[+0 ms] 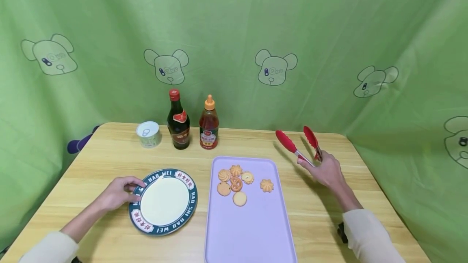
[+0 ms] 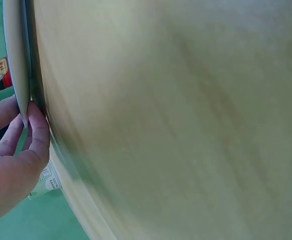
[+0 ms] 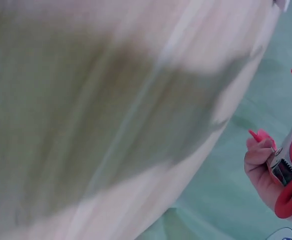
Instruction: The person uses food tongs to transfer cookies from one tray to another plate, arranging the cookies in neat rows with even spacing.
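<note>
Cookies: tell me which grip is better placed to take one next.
Probably the right grip: it holds the tongs, tips apart, right of the tray with the cookies. The left grip pinches the rim of the plate.

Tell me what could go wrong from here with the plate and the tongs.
The left hand pinches the plate only at one side of its rim, so it could tip or slip if lifted that way.

The tongs in the right hand are spread wide, and most cookies sit bunched together, so grabbing one might knock its neighbours.
</note>
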Tool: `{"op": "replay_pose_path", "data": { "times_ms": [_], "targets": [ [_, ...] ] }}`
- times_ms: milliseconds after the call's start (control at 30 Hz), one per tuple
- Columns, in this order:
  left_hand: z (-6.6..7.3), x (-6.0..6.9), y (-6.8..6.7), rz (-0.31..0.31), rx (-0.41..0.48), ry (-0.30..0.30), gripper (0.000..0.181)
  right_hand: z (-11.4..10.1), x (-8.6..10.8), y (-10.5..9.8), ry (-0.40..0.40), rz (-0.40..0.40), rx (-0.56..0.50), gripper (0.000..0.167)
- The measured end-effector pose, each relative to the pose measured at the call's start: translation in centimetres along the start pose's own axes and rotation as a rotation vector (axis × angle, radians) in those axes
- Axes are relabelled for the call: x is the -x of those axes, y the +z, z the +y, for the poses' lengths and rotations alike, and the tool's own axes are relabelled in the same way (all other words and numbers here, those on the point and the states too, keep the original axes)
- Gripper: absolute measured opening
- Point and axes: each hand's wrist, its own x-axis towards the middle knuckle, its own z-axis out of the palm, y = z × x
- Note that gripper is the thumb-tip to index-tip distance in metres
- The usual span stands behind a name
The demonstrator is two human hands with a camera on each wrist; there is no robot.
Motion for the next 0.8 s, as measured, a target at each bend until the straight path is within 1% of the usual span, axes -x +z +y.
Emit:
{"op": "replay_pose_path", "data": {
  "times_ms": [100, 167, 267, 300, 433, 500, 633, 800],
  "targets": [
    [0.0, 0.0, 0.0, -0.002, -0.001, 0.0, 0.038, -0.5, 0.3, -0.5, -0.038, -0.033, 0.015, 0.089],
    [0.0, 0.0, 0.0, -0.003, 0.001, -0.001, 0.038, -0.9, 0.5, -0.8, -0.071, -0.049, 0.024, 0.083],
    [0.0, 0.0, 0.0, -0.005, 0.007, 0.0, 0.039, -1.6, 0.8, -1.1, -0.139, -0.059, 0.035, 0.072],
    [0.0, 0.0, 0.0, -0.006, 0.009, 0.001, 0.039, -1.9, 0.9, -1.2, -0.162, -0.062, 0.04, 0.07],
    [0.2, 0.0, -0.2, -0.009, 0.005, 0.002, 0.04, -3.1, 1.4, -1.7, -0.235, -0.067, 0.06, 0.071],
    [0.2, -0.1, -0.3, -0.012, 0.008, 0.004, 0.04, -3.7, 1.6, -1.9, -0.248, -0.079, 0.073, 0.077],
    [0.2, -0.1, -0.2, -0.021, 0.014, 0.005, 0.04, -4.8, 2.2, -2.3, -0.271, -0.128, 0.083, 0.091],
    [0.1, -0.1, -0.1, -0.024, 0.014, 0.004, 0.04, -5.9, 2.9, -2.4, -0.336, -0.187, 0.075, 0.086]
  ]
}}
